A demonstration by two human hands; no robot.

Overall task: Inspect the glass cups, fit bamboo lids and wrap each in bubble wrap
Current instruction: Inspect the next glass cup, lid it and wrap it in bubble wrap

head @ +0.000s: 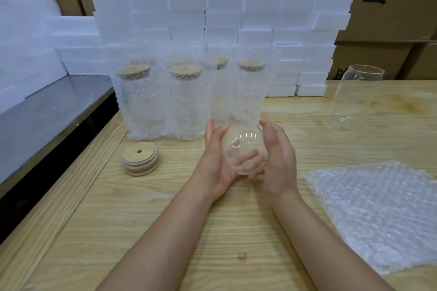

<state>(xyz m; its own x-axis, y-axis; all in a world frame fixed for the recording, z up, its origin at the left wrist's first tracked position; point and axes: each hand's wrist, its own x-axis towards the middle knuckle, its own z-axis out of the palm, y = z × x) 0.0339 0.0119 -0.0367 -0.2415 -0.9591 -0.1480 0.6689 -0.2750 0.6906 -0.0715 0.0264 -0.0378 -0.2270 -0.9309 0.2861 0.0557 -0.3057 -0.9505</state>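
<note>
A clear glass cup (243, 149) is held above the wooden table (146, 220), its bottom turned toward me. My left hand (216, 163) cradles it from the left and below, fingers curled round it. My right hand (279, 160) grips its right side. A short stack of bamboo lids (140, 159) lies to the left of my hands. A bubble wrap sheet (376, 215) lies flat at the right. Several wrapped, lidded cups (186, 101) stand in a row behind my hands. Another bare glass cup (352, 94) stands at the far right.
White foam blocks (224, 7) are stacked like a wall at the back of the table, with cardboard boxes (397, 7) behind them. A grey metal surface (47, 113) with more foam lies to the left, past the table's left edge.
</note>
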